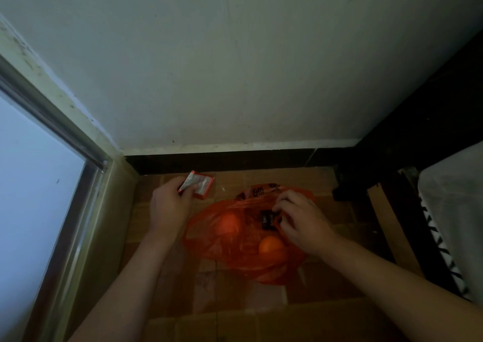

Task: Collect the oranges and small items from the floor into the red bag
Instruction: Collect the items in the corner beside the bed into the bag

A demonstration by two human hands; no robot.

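Observation:
The red plastic bag point(235, 258) lies open on the tiled floor in the middle of the view. Two oranges show through its thin plastic, one orange point(228, 222) at the left and another orange point(271, 246) lower right. My left hand point(170, 205) holds a small red and silver packet point(200, 185) just left of the bag, above the floor. My right hand point(303, 221) is at the bag's upper right edge, its fingers pinching a small dark packet point(269, 219) over the bag's mouth.
A white wall with a dark skirting point(222, 158) closes the far side. A window frame point(78, 211) runs down the left. Dark furniture point(392, 185) and a white patterned cloth point(449, 224) stand at the right.

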